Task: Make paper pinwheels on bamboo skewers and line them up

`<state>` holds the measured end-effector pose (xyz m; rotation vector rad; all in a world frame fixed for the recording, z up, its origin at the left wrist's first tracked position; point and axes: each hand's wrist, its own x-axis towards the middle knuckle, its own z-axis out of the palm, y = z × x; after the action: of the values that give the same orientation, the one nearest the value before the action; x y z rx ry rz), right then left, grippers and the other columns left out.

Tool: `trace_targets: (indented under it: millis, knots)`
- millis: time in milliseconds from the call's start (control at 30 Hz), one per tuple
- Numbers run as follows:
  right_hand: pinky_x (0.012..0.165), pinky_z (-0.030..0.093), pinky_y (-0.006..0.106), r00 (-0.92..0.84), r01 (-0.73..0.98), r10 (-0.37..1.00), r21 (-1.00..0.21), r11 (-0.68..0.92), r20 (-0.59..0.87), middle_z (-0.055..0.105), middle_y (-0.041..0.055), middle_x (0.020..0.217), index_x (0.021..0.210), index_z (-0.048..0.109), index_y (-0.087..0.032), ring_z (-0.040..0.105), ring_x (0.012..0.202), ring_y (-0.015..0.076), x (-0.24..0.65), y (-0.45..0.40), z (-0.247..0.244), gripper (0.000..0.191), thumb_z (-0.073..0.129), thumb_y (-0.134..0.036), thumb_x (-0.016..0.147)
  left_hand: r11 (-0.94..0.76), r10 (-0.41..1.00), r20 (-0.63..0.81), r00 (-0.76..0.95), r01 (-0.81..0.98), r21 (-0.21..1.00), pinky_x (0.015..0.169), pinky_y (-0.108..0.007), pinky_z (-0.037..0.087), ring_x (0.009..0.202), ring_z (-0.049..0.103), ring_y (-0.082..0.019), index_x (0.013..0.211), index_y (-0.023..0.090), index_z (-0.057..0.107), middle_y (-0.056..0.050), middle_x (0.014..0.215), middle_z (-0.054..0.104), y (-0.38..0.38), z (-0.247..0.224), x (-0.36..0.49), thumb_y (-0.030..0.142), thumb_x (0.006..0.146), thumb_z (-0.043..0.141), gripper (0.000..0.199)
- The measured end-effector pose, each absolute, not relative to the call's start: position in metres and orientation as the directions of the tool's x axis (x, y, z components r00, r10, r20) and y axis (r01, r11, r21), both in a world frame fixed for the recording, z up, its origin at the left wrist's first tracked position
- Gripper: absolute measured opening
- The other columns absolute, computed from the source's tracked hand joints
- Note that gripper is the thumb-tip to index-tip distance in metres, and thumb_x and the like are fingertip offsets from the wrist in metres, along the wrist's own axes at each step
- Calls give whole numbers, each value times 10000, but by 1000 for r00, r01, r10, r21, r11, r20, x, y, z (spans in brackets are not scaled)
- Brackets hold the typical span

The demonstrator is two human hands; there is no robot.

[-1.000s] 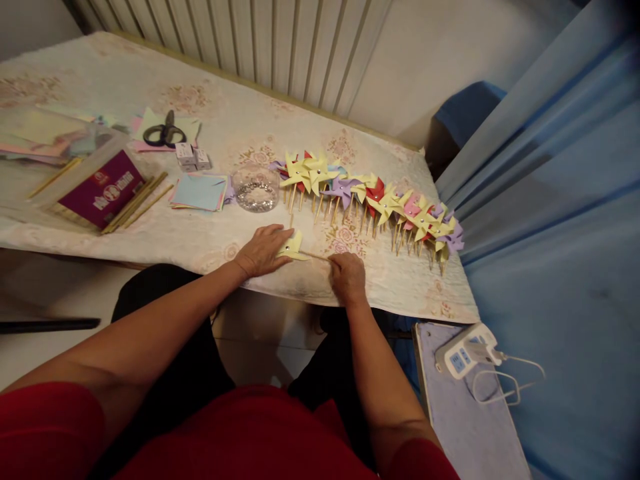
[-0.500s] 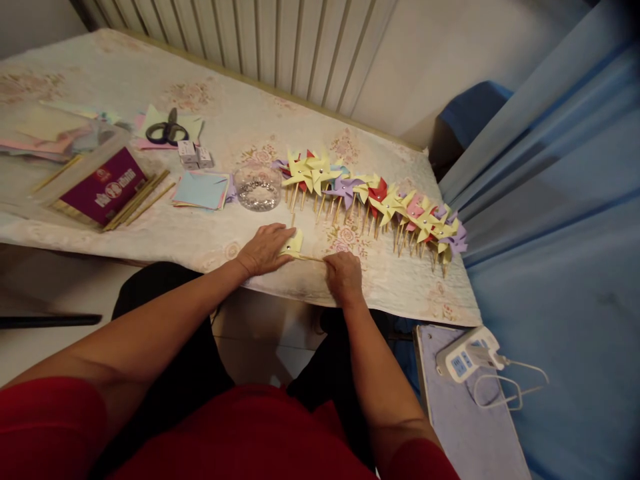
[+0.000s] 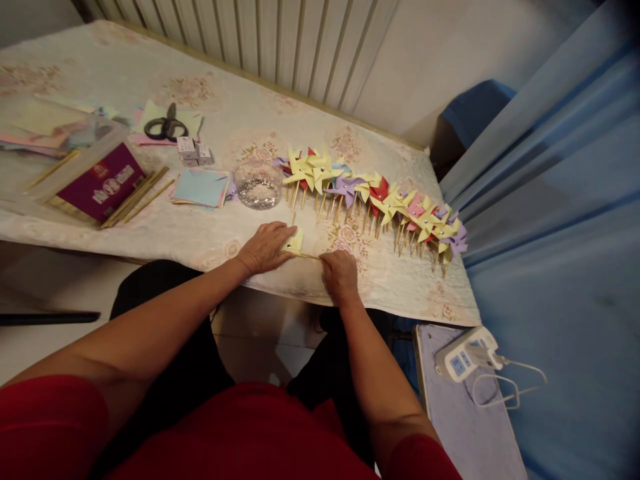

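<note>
Near the table's front edge, my left hand (image 3: 269,249) is closed on a folded yellow paper piece (image 3: 296,241) that has a small round stud in it. A thin wooden stick (image 3: 309,256) runs from the paper to my right hand (image 3: 341,275), whose fingers are pinched on its other end. Another stick tip pokes up just beyond my left fingertips. Behind my hands stands a clear round dish (image 3: 259,189) of small metal pieces. A long row of paper pinwheels (image 3: 345,189) on sticks lies to the right of the dish.
Paper squares (image 3: 201,188), small boxes (image 3: 189,152) and black scissors (image 3: 167,127) lie left of the dish. Farther left is a plastic pack (image 3: 104,185) with sticks (image 3: 137,201). A white device (image 3: 467,357) with a cable rests on a side surface at lower right.
My right hand has shifted slightly left, toward the yellow paper, still pinching the stick. My left hand has stayed nearly in place.
</note>
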<state>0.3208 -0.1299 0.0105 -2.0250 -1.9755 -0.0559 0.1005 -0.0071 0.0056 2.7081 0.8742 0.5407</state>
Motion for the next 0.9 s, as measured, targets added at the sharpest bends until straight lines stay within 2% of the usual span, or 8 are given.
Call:
trace_targets:
  millis: [333, 467, 600, 767, 900]
  knots:
    - [820, 346, 345, 16, 977, 974, -213, 34, 226, 675, 78, 886, 987, 767, -225, 534, 897, 229, 321, -131, 12, 265, 514, -153, 956, -783, 611, 260, 747, 524, 336, 1098, -513, 331, 1334, 449, -345, 1455, 161, 462, -200, 1389, 559, -7, 6, 101, 484, 905, 564, 646]
    - [823, 357, 337, 31, 968, 966, -247, 35, 258, 680, 75, 889, 989, 764, -219, 539, 899, 225, 321, -131, 12, 272, 503, -147, 959, -783, 613, 263, 745, 526, 333, 1096, -510, 340, 1325, 455, -343, 1448, 155, 465, -205, 1375, 565, -6, 4, 101, 508, 904, 559, 654]
    - [804, 358, 335, 62, 974, 962, -228, 0, 265, 672, 76, 875, 977, 760, -223, 535, 881, 226, 321, -130, 10, 265, 504, -156, 964, -783, 612, 262, 746, 529, 327, 1099, -498, 343, 1318, 460, -342, 1437, 134, 474, -208, 1371, 566, -6, 4, 101, 507, 906, 557, 655]
    - [806, 356, 341, 24, 978, 968, -204, 28, 248, 670, 76, 863, 956, 759, -222, 538, 885, 229, 320, -130, 9, 249, 515, -173, 969, -789, 607, 263, 750, 528, 315, 1102, -491, 339, 1318, 455, -338, 1438, 125, 472, -205, 1372, 567, -6, 5, 101, 495, 911, 557, 650]
    - [821, 367, 337, 19, 970, 970, -240, 41, 240, 685, 73, 869, 949, 762, -216, 549, 887, 223, 322, -131, 12, 246, 521, -164, 965, -796, 600, 274, 751, 526, 300, 1100, -476, 345, 1305, 468, -332, 1436, 108, 471, -212, 1364, 571, -6, 4, 101, 505, 924, 542, 652]
